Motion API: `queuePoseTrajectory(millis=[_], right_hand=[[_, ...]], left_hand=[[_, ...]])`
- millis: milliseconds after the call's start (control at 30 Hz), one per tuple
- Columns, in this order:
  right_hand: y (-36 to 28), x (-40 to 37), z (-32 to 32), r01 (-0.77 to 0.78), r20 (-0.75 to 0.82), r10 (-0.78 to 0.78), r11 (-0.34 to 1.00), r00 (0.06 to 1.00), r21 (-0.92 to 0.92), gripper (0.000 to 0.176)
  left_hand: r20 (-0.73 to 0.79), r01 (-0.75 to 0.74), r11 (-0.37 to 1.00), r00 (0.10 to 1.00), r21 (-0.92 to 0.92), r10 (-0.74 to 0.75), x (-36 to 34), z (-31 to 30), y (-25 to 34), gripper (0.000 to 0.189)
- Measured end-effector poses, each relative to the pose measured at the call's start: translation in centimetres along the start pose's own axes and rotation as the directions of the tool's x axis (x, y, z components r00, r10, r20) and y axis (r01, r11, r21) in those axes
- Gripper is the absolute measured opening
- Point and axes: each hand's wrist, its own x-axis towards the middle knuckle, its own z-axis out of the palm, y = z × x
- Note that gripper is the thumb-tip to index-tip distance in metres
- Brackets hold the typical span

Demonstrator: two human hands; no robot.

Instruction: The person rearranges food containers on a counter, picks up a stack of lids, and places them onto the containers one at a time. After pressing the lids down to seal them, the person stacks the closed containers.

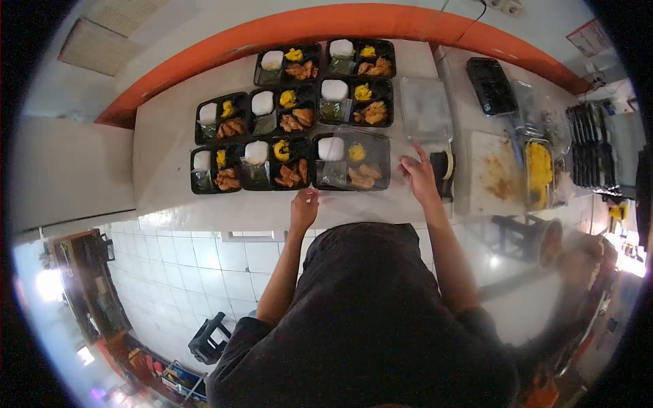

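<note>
Several black meal boxes stand in rows on the counter, each with white rice, a yellow food, fried pieces and a small green packet. Over the front right meal box (331,149) lies a clear plastic lid (381,146). My left hand (304,208) is at the counter's front edge, close to that box's near left corner. Its fingers are curled together, and whatever they may hold is too small to make out. To the right of the same box, my right hand (418,174) is raised with fingers apart and nothing in it. Beside it sits a dark tape dispenser (443,165).
Clear lids (426,109) are stacked behind my right hand. Further right are a stained white board (500,173), a tub of yellow food (539,175), a black tray (491,85) and stacked black containers (590,146). A dark stool (209,338) stands on the tiled floor.
</note>
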Motion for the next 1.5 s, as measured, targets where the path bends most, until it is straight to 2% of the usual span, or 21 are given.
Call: queuePoseTrajectory(millis=[67, 167, 233, 267, 333, 467, 533, 600, 633, 700, 733, 767, 833, 967, 1000, 1233, 1300, 1333, 1433, 1467, 1500], right_hand=[[1.6, 0.1, -0.3, -0.018, -0.005, 0.018, 0.996, 1.000, 0.090, 0.065], [1.9, -0.5, -0.8, -0.049, -0.009, 0.053, 0.969, 0.999, 0.242, 0.064], [1.6, -1.5, -1.1, -0.064, -0.003, 0.068, 0.950, 0.998, 0.307, 0.062], [1.5, -2.2, -1.4, -0.061, 0.023, 0.057, 0.927, 0.998, 0.371, 0.057], [1.1, -4.0, -1.7, -0.071, 0.051, 0.055, 0.903, 0.997, 0.424, 0.051], [0.1, -7.3, -2.8, -0.038, 0.043, 0.019, 0.864, 0.999, 0.503, 0.047], [-0.7, -9.0, -3.4, -0.008, 0.026, -0.006, 0.852, 1.000, 0.523, 0.047], [-2.1, -10.8, -3.7, 0.036, -0.015, -0.033, 0.885, 0.999, 0.464, 0.045], [-2.5, -11.6, -3.5, 0.029, -0.015, -0.025, 0.886, 1.000, 0.462, 0.045], [-3.6, -12.7, -3.0, 0.195, -0.167, -0.164, 0.961, 0.972, 0.194, 0.047], [-3.9, -13.3, -2.9, 0.180, -0.175, -0.143, 0.959, 0.974, 0.220, 0.049], [-4.2, -13.9, -2.9, 0.165, -0.182, -0.122, 0.955, 0.976, 0.247, 0.051], [-4.8, -14.5, -3.5, 0.110, -0.212, -0.050, 0.952, 0.976, 0.284, 0.052], [-4.9, -16.1, -4.0, 0.136, -0.315, -0.049, 0.955, 0.948, 0.263, 0.041], [-4.5, -16.7, -4.3, 0.131, -0.342, -0.037, 0.958, 0.939, 0.257, 0.042], [-3.6, -16.2, -5.3, 0.054, -0.236, 0.039, 0.926, 0.971, 0.373, 0.043], [-3.0, -15.2, -5.6, 0.132, -0.270, -0.039, 0.932, 0.962, 0.338, 0.045], [-4.0, -14.9, -4.6, 0.100, -0.159, -0.055, 0.950, 0.986, 0.295, 0.048], [-4.8, -12.6, -2.5, 0.067, -0.120, -0.050, 0.987, 0.992, 0.146, 0.052], [-4.6, -11.4, -2.1, 0.073, -0.112, -0.056, 0.986, 0.992, 0.153, 0.052], [-4.2, -10.0, -1.9, 0.058, -0.083, -0.057, 0.998, 0.995, 0.016, 0.054]], left_hand=[[-0.061, -0.087, 0.996, 0.994, -0.025, 0.085, 1.3, 2.0, -3.4, 0.031], [-0.103, 0.025, 0.973, 0.993, -0.230, -0.050, 0.5, 1.8, 1.6, 0.032], [-0.200, -0.046, 0.998, 0.978, 0.032, 0.052, 0.6, 2.2, 1.8, 0.031], [-0.203, -0.044, 0.999, 0.978, 0.026, 0.048, 0.3, 2.5, 1.8, 0.031], [-0.105, -0.036, 0.990, 0.994, -0.136, 0.022, -0.8, 3.0, 1.9, 0.029], [0.138, 0.150, 0.987, 0.980, -0.058, -0.141, -2.9, 2.7, 1.7, 0.026], [-0.100, -0.090, 0.906, 0.985, 0.413, 0.144, -3.6, 1.8, 2.8, 0.033], [-0.246, -0.235, 0.879, 0.901, 0.415, 0.357, -2.1, 0.0, 9.0, 0.041], [-0.206, -0.337, 0.838, 0.867, 0.429, 0.454, -0.2, -0.2, 11.2, 0.038], [-0.132, -0.492, 0.758, 0.796, 0.428, 0.591, 5.9, 1.6, 13.2, 0.033], [-0.097, -0.545, 0.729, 0.770, 0.414, 0.631, 8.6, 3.0, 12.7, 0.032], [-0.096, -0.548, 0.729, 0.769, 0.411, 0.632, 10.1, 3.6, 12.6, 0.032], [0.200, -0.529, 0.678, 0.840, 0.511, 0.504, 11.9, 5.6, 12.2, 0.034], [0.307, -0.504, 0.644, 0.863, 0.575, 0.401, 13.3, 7.2, 10.1, 0.039], [0.251, -0.551, 0.610, 0.823, 0.570, 0.509, 13.4, 7.6, 10.1, 0.040], [0.293, -0.575, 0.527, 0.799, 0.625, 0.524, 10.7, 6.5, 11.6, 0.041], [0.276, -0.593, 0.500, 0.774, 0.631, 0.570, 10.5, 6.7, 11.7, 0.040], [0.264, -0.583, 0.522, 0.784, 0.623, 0.561, 10.0, 7.3, 10.9, 0.040], [0.195, -0.626, 0.630, 0.763, 0.459, 0.616, 10.8, 5.8, 11.2, 0.039], [-0.015, -0.631, 0.762, 0.769, 0.144, 0.640, 10.0, 4.5, 12.0, 0.037], [-0.207, -0.619, 0.760, 0.785, -0.200, 0.584, 9.2, 3.3, 12.4, 0.035]])
